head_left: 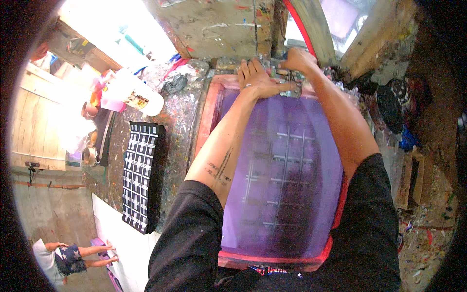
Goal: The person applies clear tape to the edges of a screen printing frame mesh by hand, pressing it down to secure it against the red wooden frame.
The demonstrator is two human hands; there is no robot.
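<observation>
A screen-printing frame (pixel 206 114) with pinkish-red edges and purple mesh lies in front of me, a grid of pale lines showing in the mesh. My left hand (pixel 258 82) rests on its far edge with fingers spread and thumb pointing right, near a metal clamp or hinge (pixel 293 88). My right hand (pixel 300 60) is just beyond that edge, to the right, with its fingers curled; what they hold, if anything, is hidden. Left of the frame, a stack of black fabric (pixel 141 175) printed with white crossing lines lies on the paint-stained table (pixel 177 141).
A white bucket (pixel 151 103) stands at the left beside crumpled dark plastic (pixel 175 83). A wooden post (pixel 374 44) rises at the far right. Footwear (pixel 389 107) and scraps lie on the right. Another person (pixel 68 258) is at the lower left by a white surface (pixel 119 233).
</observation>
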